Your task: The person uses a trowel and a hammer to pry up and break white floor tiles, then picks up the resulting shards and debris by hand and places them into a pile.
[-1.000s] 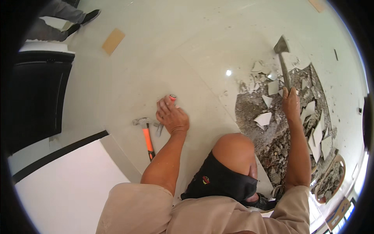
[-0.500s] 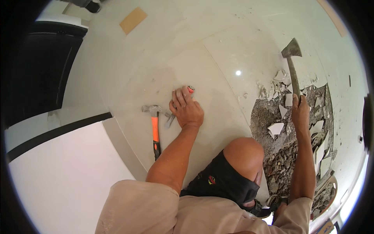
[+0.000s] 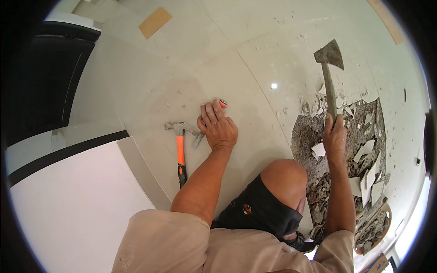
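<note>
I see the right hand holding the hatchet, long axis toward 12 o'clock, while the left hand, at its 9 o'clock, grasps a red-ended tool.

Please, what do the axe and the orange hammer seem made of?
Axe: dull metal head, judging by its thin, grey blade; smudged brownish handle, possibly wood, but unclear. Hammer: grey head, probably metal by its faint shine; smooth, evenly coloured orange and black grip, perhaps rubber or plastic.
</note>
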Motion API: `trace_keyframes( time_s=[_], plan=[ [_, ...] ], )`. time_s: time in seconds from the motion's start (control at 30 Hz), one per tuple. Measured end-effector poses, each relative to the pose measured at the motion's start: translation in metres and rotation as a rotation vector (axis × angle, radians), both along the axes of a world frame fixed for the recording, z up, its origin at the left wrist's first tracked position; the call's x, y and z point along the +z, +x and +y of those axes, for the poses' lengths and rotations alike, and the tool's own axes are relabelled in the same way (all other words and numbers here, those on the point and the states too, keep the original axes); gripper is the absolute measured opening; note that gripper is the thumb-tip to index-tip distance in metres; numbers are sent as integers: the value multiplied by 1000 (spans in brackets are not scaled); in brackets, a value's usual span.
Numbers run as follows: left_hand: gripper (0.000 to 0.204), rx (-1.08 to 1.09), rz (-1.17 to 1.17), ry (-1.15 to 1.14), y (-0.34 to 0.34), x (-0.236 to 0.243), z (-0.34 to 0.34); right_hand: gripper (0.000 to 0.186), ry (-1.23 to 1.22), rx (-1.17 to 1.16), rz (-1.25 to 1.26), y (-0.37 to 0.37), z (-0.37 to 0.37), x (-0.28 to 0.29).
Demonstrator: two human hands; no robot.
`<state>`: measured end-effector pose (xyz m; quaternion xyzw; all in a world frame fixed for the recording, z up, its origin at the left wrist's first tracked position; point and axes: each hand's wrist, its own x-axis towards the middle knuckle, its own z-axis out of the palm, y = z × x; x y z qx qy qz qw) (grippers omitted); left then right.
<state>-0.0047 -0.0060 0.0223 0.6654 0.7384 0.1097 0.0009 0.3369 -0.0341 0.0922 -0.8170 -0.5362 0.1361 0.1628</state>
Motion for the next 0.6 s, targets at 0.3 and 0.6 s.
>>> trace_keyframes(
  time_s=[0.3,0.6],
  plan=[
    [69,-17,-34,-8,1,6,1,49,-247,-165,534,-4,-14,12],
    [66,-3,-21,-26,13,6,-1,42,-271,-276,843,-19,-138,14]
  ],
)
